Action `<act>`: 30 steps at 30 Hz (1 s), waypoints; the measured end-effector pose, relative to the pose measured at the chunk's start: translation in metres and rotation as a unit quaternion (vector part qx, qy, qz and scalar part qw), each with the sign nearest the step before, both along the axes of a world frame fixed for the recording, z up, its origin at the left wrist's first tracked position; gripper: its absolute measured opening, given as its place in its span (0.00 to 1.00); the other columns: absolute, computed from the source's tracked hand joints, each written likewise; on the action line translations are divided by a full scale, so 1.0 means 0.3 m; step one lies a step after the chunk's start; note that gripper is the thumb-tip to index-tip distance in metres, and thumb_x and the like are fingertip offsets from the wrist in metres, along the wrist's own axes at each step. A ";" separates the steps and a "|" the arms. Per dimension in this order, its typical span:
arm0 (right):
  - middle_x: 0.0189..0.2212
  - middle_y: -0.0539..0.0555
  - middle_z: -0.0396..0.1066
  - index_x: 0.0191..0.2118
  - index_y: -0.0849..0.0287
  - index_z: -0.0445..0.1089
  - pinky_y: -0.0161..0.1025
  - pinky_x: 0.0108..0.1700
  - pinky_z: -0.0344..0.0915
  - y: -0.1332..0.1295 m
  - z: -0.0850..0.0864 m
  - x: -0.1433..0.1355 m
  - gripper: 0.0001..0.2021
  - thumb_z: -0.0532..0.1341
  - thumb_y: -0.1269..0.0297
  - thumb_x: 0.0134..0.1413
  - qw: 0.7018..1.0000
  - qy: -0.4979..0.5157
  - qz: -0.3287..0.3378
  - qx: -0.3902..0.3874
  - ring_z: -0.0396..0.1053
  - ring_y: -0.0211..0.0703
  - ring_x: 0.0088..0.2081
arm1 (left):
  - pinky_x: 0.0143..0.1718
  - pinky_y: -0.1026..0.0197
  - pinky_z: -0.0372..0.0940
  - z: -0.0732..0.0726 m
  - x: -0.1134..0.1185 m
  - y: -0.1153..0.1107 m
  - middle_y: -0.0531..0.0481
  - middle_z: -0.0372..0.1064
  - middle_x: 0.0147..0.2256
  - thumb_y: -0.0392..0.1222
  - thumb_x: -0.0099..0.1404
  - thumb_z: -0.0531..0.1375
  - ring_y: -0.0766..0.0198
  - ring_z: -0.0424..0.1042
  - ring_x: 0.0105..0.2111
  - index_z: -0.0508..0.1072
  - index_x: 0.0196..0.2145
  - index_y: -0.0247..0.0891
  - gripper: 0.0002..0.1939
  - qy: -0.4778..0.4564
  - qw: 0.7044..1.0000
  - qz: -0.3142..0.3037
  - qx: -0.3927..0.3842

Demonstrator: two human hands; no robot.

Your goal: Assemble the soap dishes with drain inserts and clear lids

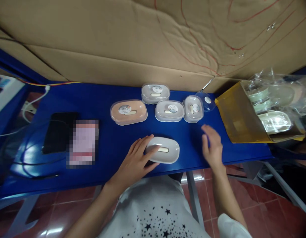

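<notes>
A white oval dish point(172, 153) with a cream bar across its middle lies on the blue table in front of me. My left hand point(140, 155) grips its left end, with the index fingertip by the cream bar and the thumb along the near side. To the right of the dish, my right hand point(212, 145) is held over the table, thumb and fingers apart, holding nothing. Behind the dish are a peach dish point(138, 114) and white dishes point(160, 115), point(149, 96), point(189, 114), all under clear labelled covers. One loose clear cover point(208, 103) lies beside them.
A yellow-edged cardboard box point(236, 115) with plastic-wrapped dishes stands on the right. At left lie a blurred-out phone-like object point(83, 142), a black flat object point(55, 132) and cables point(26, 158). A cardboard wall point(105, 43) rises behind the table.
</notes>
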State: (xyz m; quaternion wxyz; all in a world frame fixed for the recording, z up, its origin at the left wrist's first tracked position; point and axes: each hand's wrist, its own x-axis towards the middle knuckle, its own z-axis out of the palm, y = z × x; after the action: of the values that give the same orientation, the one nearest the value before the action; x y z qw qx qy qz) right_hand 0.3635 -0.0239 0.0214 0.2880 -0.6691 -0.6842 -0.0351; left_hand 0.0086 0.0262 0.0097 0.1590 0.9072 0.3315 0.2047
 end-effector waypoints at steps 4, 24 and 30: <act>0.75 0.71 0.60 0.76 0.63 0.57 0.65 0.72 0.60 0.245 -0.024 0.250 0.30 0.49 0.57 0.77 0.991 -0.069 -0.089 -0.072 0.56 0.62 0.77 | 0.70 0.28 0.64 0.010 -0.019 -0.029 0.32 0.50 0.77 0.44 0.77 0.65 0.35 0.60 0.74 0.67 0.70 0.43 0.27 -0.014 1.000 0.001 0.002; 0.62 0.64 0.71 0.65 0.51 0.71 0.67 0.65 0.70 -0.160 -0.032 0.125 0.28 0.69 0.47 0.65 0.989 0.101 -0.096 -0.044 0.70 0.64 0.65 | 0.64 0.39 0.72 -0.004 0.036 -0.001 0.36 0.66 0.70 0.48 0.80 0.62 0.45 0.70 0.68 0.56 0.75 0.45 0.32 -0.059 0.995 -0.014 -0.079; 0.70 0.62 0.65 0.72 0.44 0.66 0.67 0.68 0.72 -0.150 0.015 -0.184 0.30 0.70 0.60 0.68 0.974 0.106 0.174 -0.102 0.63 0.65 0.73 | 0.64 0.35 0.73 -0.027 0.031 -0.015 0.35 0.66 0.70 0.50 0.79 0.63 0.43 0.70 0.68 0.44 0.79 0.50 0.42 -0.101 0.987 -0.002 -0.121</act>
State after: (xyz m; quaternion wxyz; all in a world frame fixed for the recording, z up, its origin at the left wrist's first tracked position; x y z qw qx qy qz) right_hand 0.3084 -0.0689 0.0258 0.2909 -0.5654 -0.7557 0.1571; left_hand 0.0179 0.0216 0.0016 0.3009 0.8563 0.3346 0.2534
